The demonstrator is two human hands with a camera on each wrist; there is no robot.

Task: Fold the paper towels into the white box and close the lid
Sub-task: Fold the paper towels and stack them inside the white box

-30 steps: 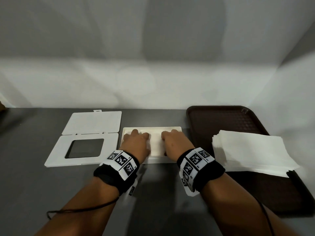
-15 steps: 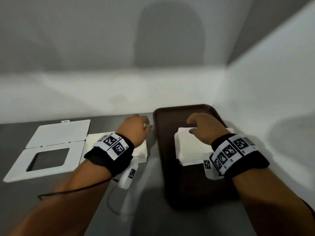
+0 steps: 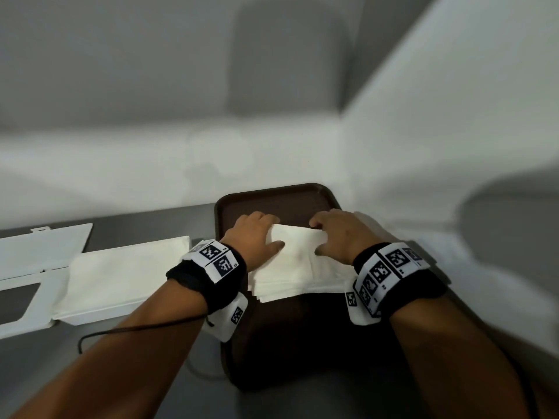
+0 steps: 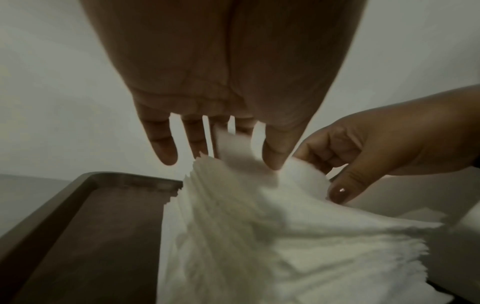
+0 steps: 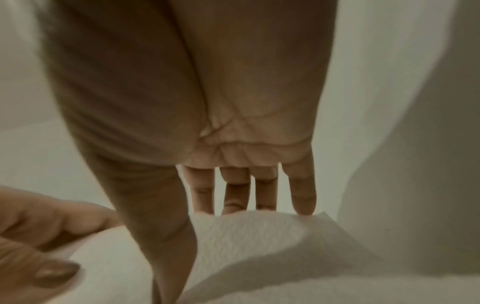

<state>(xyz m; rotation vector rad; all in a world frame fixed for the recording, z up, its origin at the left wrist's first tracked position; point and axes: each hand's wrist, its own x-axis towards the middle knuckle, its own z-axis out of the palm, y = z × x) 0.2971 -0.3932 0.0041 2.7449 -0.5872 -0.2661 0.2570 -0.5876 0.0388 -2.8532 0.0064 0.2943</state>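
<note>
A stack of white paper towels (image 3: pixel 296 279) lies on a brown tray (image 3: pixel 272 201). Both hands are at its far edge. My left hand (image 3: pixel 270 232) pinches the top sheet's far left part between thumb and fingers; in the left wrist view the sheet (image 4: pixel 228 142) rises between them. My right hand (image 3: pixel 317 237) pinches the far right part, fingers behind the raised edge (image 5: pixel 259 226), thumb on top. The white box (image 3: pixel 127 313) sits left of the tray with folded towels (image 3: pixel 121 276) inside. Its hinged lid (image 3: pixel 45 246) lies open to the left.
The tray stands against a white wall (image 3: pixel 423 176) on the right, with another white wall behind. Dark grey tabletop (image 3: pixel 151 219) lies beyond the box. A thin black cable (image 3: pixel 136 329) trails from my left wristband across the table in front of the box.
Both hands left the white box and went right to the tray. The left hand joined the right on the stack, and the top sheet's far edge is now lifted.
</note>
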